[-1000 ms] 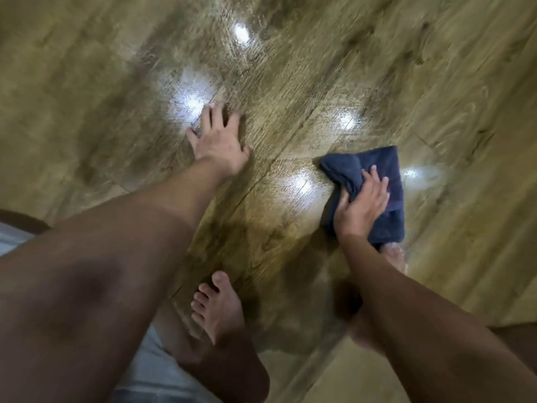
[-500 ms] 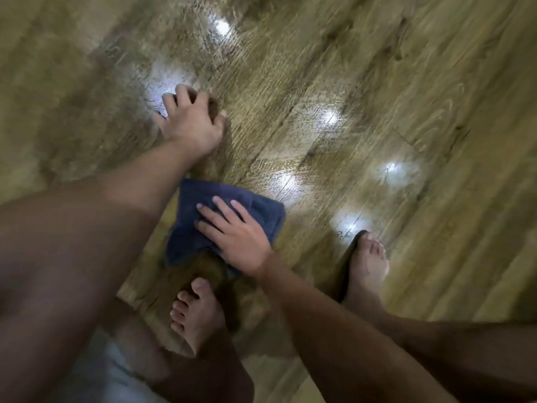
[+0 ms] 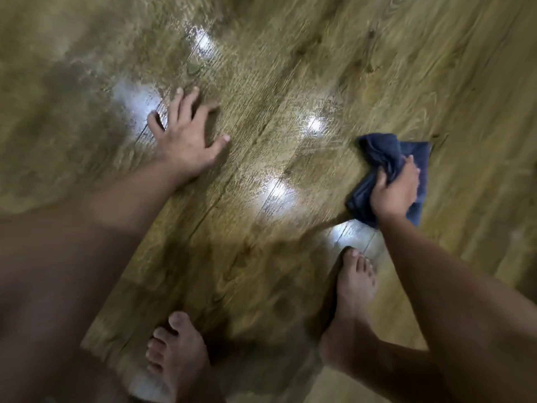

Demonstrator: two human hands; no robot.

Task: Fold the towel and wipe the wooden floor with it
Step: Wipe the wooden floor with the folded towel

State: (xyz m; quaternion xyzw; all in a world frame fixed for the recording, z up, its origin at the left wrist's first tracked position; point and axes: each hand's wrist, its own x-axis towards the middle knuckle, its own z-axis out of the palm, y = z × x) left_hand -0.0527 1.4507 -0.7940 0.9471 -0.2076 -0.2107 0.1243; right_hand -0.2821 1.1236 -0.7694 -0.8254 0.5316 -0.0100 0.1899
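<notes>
Head view: the right hand (image 3: pixel 395 191) grips the bunched towel (image 3: pixel 389 158) with curled fingers; it has swept back from the middle to the right of the floor (image 3: pixel 290 68). The left hand (image 3: pixel 186 138) stays spread flat, so wiping continues

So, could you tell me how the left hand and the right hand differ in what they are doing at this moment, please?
The left hand lies flat on the wooden floor with fingers spread and holds nothing; the right hand has its fingers curled round the dark blue towel. The left hand touches bare floor, while the right hand has the towel under it. Both reach down to the floor.
</notes>
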